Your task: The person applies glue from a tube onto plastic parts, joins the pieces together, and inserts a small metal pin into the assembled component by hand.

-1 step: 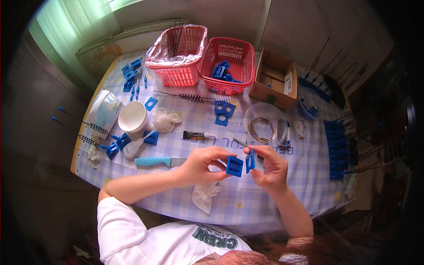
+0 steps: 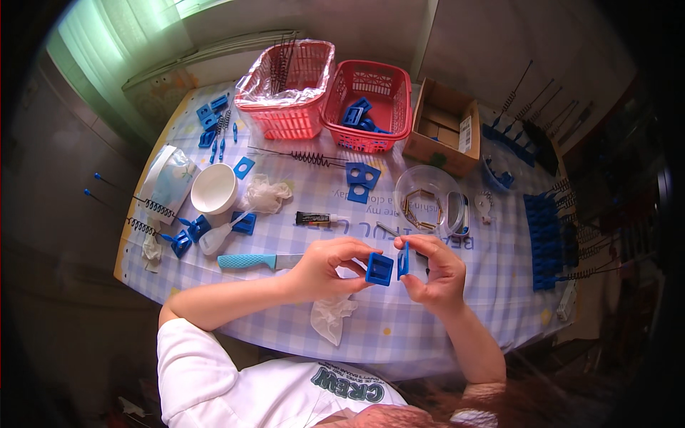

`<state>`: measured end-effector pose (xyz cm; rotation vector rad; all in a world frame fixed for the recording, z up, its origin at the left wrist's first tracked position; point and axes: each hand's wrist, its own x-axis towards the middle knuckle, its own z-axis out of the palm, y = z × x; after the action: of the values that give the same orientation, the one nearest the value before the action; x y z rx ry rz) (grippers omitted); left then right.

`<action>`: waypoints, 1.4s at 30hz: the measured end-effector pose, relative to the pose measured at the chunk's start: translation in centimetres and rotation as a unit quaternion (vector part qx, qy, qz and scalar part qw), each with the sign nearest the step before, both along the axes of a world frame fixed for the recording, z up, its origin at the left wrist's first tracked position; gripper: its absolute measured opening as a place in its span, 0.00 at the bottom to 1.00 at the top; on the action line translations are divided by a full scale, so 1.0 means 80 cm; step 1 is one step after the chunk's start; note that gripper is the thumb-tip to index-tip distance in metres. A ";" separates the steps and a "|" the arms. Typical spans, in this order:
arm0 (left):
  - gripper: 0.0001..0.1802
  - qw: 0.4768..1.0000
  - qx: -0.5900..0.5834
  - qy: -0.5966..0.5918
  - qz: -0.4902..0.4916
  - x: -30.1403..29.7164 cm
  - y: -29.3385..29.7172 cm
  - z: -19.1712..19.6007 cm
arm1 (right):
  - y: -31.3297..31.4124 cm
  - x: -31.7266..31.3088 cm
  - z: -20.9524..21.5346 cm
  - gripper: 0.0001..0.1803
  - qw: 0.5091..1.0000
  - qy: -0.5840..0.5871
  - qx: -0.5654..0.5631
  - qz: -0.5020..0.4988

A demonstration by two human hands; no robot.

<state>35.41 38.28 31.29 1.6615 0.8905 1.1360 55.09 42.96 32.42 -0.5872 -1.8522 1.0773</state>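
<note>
The left hand point(image 2: 325, 269) pinches a blue square frame point(image 2: 379, 269) above the checked tablecloth point(image 2: 492, 285); the right hand point(image 2: 437, 269) grips a flat blue plate point(image 2: 404, 260) just beside it, fingers closed on each. Behind lie a small dark glue tube point(image 2: 317, 219), a brown cardboard box point(image 2: 444, 128) and two red baskets point(image 2: 367, 105). Nothing has shifted since the earlier frame

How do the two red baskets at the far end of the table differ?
The left red basket is lined with clear plastic film; the right red basket is bare. The left red basket holds thin dark wire pieces sticking up, while the right red basket holds blue plastic parts. Both are red slotted plastic, standing side by side on the checked tablecloth.
</note>
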 end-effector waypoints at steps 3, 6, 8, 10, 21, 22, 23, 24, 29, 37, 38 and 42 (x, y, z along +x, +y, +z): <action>0.20 1.000 0.009 0.018 0.010 0.001 -0.002 0.000 | -0.002 -0.002 0.012 0.22 0.987 -0.051 0.139 -0.055; 0.20 1.000 0.000 0.001 0.012 0.001 -0.002 -0.004 | -0.004 -0.004 0.020 0.23 0.960 -0.097 0.252 -0.075; 0.20 1.000 0.001 0.001 0.015 0.001 -0.001 -0.008 | -0.005 -0.006 0.021 0.23 0.948 -0.123 0.283 -0.079; 0.20 1.000 0.001 0.001 0.018 0.001 -0.001 -0.010 | -0.008 -0.008 0.023 0.23 0.934 -0.149 0.313 -0.083; 0.19 1.000 0.001 -0.017 0.022 0.006 0.000 -0.012 | -0.013 -0.010 0.021 0.20 0.918 -0.211 0.325 -0.088; 0.19 1.000 0.000 -0.017 0.022 0.005 0.000 -0.013 | -0.014 -0.010 0.022 0.20 0.918 -0.212 0.325 -0.087; 0.19 1.000 0.007 -0.013 0.025 0.004 -0.001 -0.012 | -0.014 -0.011 0.022 0.20 0.918 -0.214 0.324 -0.086; 0.19 0.999 0.014 -0.009 0.028 0.004 -0.001 -0.012 | -0.015 -0.012 0.022 0.20 0.918 -0.217 0.322 -0.085; 0.19 0.999 0.024 -0.004 0.033 0.006 -0.001 -0.015 | -0.015 -0.011 0.021 0.21 0.923 -0.215 0.310 -0.078; 0.19 0.998 0.039 0.015 0.038 0.006 0.001 -0.016 | -0.014 -0.011 0.020 0.21 0.925 -0.221 0.302 -0.072; 0.19 0.998 0.041 0.015 0.037 0.006 0.001 -0.016 | -0.014 -0.011 0.019 0.21 0.924 -0.220 0.303 -0.072; 0.19 0.998 0.045 0.018 0.036 0.005 0.001 -0.015 | -0.013 -0.011 0.019 0.21 0.925 -0.221 0.303 -0.067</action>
<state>35.83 38.38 30.05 1.7401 0.9397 1.2144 54.20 41.88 33.93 -0.5986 -2.3473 0.2434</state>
